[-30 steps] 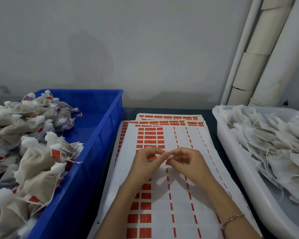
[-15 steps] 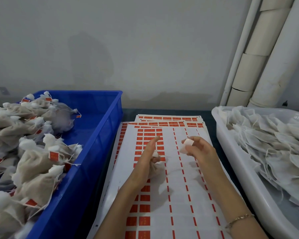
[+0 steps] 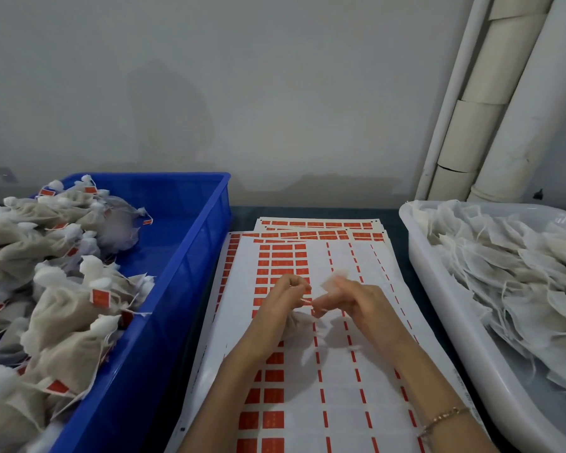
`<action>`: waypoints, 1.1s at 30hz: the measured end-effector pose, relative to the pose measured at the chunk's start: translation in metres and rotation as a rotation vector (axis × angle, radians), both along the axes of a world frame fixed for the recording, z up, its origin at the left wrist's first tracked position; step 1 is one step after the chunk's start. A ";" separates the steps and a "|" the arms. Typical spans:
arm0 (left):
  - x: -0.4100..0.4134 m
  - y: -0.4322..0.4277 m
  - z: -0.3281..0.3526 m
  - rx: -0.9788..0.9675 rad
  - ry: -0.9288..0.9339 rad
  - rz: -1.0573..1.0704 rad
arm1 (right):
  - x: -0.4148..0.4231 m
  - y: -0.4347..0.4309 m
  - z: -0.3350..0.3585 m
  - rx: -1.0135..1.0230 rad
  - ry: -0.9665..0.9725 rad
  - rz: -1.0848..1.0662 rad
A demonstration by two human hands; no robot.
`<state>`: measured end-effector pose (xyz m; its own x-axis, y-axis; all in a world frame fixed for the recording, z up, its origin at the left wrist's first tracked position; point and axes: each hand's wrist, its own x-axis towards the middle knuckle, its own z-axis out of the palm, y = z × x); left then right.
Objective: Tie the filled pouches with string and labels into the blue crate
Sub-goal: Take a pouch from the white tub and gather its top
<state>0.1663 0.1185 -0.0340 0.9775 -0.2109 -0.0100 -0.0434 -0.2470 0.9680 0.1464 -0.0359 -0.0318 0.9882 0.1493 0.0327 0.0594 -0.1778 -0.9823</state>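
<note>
At far left, blue crate [image 3: 190, 273] heaped with tied pouches [image 3: 66, 308]. Over the label sheets [image 3: 307, 403], left hand [image 3: 275, 308] gripping a filled pouch [image 3: 299, 323] — right hand [image 3: 363, 305], apart a moment ago, back beside it pinching a pale slip [image 3: 334, 278], likely a label; labelling probably next.

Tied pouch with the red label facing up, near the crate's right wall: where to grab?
Best bet: pinch the labelled pouch at its cinched neck, just under the white tuft, coming from above. The neck looks narrow and points up; the body is soft, and neighbouring pouches and the blue crate wall crowd its sides.
</note>
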 end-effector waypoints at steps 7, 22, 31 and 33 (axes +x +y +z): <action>-0.009 0.014 -0.015 0.093 -0.115 -0.099 | 0.003 -0.013 0.002 0.111 0.061 0.060; -0.022 -0.003 -0.007 0.068 -0.322 -0.133 | 0.010 -0.005 -0.004 -0.104 -0.011 -0.123; -0.019 0.000 -0.007 0.017 -0.314 0.009 | 0.008 -0.002 -0.004 -0.150 -0.013 -0.099; -0.017 0.000 -0.007 0.020 -0.312 0.027 | 0.008 -0.001 -0.004 -0.153 -0.012 -0.100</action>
